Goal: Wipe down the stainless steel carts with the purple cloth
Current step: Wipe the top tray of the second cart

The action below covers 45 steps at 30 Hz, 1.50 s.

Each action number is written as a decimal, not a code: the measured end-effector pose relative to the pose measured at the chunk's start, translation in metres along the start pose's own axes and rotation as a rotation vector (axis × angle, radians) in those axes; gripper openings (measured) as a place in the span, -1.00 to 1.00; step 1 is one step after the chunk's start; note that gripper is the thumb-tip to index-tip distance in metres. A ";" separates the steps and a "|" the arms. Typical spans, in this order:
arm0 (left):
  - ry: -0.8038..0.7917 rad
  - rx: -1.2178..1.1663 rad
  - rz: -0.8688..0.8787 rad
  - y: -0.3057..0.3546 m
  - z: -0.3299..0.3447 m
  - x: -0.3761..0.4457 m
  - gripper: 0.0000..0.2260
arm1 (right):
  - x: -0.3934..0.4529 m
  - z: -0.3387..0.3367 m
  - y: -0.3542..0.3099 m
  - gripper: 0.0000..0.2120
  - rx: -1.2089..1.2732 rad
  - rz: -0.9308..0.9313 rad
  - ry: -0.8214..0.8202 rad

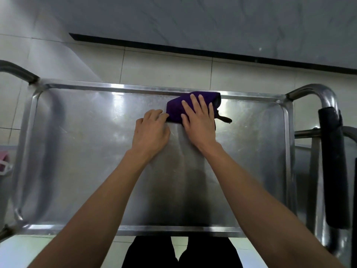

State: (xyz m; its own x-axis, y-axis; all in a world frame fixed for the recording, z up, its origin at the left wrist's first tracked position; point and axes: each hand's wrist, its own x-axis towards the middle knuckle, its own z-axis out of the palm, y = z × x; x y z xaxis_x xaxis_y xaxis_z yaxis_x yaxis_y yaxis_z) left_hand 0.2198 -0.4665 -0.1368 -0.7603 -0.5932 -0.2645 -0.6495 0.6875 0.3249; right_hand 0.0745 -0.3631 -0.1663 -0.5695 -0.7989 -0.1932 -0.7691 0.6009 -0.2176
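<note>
Head view shows the cloth (179,108) bunched at the far rim of the cart (77,151) tray. The right hand (199,120) lies on it with straight fingers, likely to press it flat for wiping. The left hand (151,130) pinches its left edge with curled fingers, apparently steadying it.

The cart top (77,161) is our landmark. On it, up against its far rim and right of centre, lies the cloth (175,109). The right hand (199,120) rests flat on the cloth; the left hand (151,132) sits on the cart top just left of it, fingers (160,118) touching the cloth's edge. A padded handle (334,167) stands right of the cart top.
</note>
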 end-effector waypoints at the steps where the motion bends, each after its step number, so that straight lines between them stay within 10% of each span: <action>1: -0.004 0.002 0.011 0.006 0.002 0.002 -0.63 | -0.002 -0.001 0.008 -0.53 0.004 0.019 0.003; 20: -0.222 0.153 0.163 0.172 0.039 0.034 -0.60 | -0.041 -0.041 0.224 -0.51 0.069 0.354 0.081; 45: -0.042 0.080 0.044 0.043 0.018 -0.028 -0.64 | -0.076 -0.006 0.098 -0.51 0.025 0.318 0.021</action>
State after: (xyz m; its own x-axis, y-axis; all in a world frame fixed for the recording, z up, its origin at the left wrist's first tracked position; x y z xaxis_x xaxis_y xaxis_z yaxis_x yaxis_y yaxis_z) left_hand 0.2129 -0.4130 -0.1316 -0.7867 -0.5448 -0.2905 -0.6131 0.7446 0.2639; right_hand 0.0410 -0.2434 -0.1675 -0.7866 -0.5708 -0.2356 -0.5439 0.8211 -0.1733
